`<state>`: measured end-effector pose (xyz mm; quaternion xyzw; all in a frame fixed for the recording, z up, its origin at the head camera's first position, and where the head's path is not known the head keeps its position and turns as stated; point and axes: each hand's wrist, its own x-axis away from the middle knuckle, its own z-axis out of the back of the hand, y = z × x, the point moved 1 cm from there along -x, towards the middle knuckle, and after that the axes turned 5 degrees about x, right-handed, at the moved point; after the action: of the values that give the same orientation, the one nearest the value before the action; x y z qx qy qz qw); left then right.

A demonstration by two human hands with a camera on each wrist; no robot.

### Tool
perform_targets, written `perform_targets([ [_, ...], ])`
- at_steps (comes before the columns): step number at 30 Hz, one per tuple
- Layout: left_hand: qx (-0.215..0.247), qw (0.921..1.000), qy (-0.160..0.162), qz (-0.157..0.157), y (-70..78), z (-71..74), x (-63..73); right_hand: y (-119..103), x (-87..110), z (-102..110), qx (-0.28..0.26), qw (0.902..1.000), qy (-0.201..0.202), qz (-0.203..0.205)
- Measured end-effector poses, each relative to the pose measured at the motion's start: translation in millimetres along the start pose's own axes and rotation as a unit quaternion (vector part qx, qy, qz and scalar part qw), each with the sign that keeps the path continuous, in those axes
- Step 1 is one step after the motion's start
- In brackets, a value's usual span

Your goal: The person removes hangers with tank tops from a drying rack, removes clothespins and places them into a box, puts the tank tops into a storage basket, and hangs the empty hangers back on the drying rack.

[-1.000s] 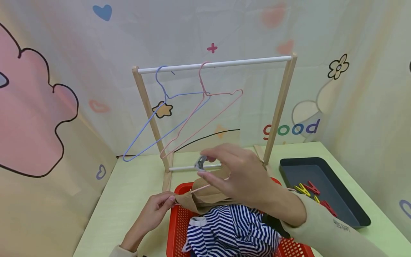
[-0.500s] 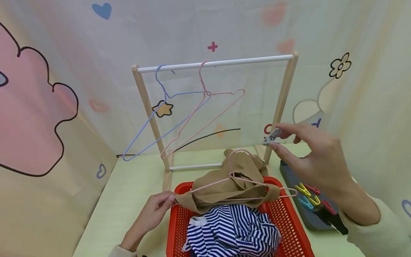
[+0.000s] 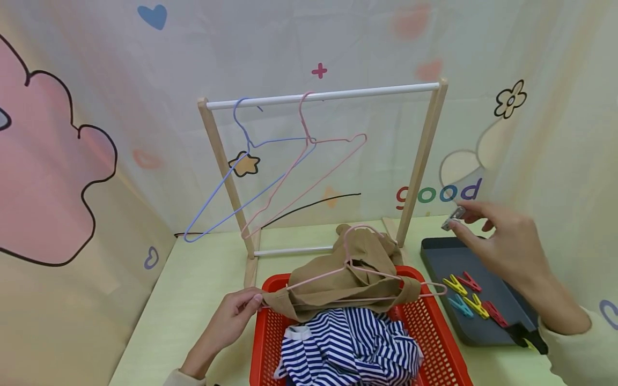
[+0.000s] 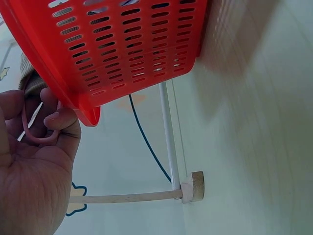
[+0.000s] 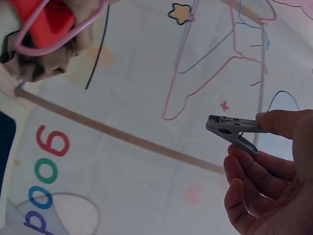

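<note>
A pink hanger (image 3: 345,247) lies across the red basket in the head view, a brown garment (image 3: 316,276) on it. My left hand (image 3: 235,316) holds the hanger's left end; the left wrist view shows the hanger's rounded end (image 4: 41,140) between thumb and fingers. To the right, above the dark tray, my right hand (image 3: 514,244) pinches a grey clothespin (image 3: 454,219). In the right wrist view the clothespin (image 5: 231,129) sits between thumb and fingertips, its nose pointing away from the hand. The hanger's other end pokes out of the garment past the basket's right rim.
A striped shirt (image 3: 347,343) fills the front of the red basket (image 3: 446,343). Behind stands a rack with a white bar (image 3: 381,94), holding a blue hanger (image 3: 212,199) and another pink hanger (image 3: 333,167). The dark tray (image 3: 483,252) holds several coloured clothespins (image 3: 475,305).
My right hand has moved right with the clothespin, from in front of the brown garment to above the tray, uncovering the hanger's hook and right end. My left hand has stayed put.
</note>
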<state>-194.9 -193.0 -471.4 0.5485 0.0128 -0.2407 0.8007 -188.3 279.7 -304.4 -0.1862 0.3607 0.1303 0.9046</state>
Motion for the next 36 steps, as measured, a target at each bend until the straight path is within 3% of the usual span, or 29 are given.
perform_targets([
  [5, -0.003, 1.0, -0.002, 0.003, 0.1, 0.4, 0.8, 38.4, 6.4, -20.6, 0.033, 0.9974, -0.058, -0.029],
  [9, -0.009, 0.9999, -0.003, 0.012, -0.4, 0.9, 1.1, 74.1, 11.2, -39.7, 0.047, 0.9887, -0.127, -0.065],
  [14, -0.007, 0.9997, -0.002, 0.024, 0.5, 1.5, 1.0, 113.5, 19.6, -60.2, 0.058, 0.9677, -0.219, -0.111],
  [20, -0.001, 1.0, -0.003, 0.005, 1.5, 0.6, 0.1, 148.0, 29.9, -75.3, 0.07, 0.9394, -0.304, -0.143],
  [29, -0.016, 0.9998, -0.003, 0.01, -0.8, 0.7, -0.6, 173.8, 45.1, -88.9, 0.085, 0.9057, -0.377, -0.175],
  [36, -0.017, 0.9995, 0.003, 0.025, -2.4, 0.3, -0.2, 180.9, 53.9, -93.5, 0.097, 0.8709, -0.434, -0.209],
])
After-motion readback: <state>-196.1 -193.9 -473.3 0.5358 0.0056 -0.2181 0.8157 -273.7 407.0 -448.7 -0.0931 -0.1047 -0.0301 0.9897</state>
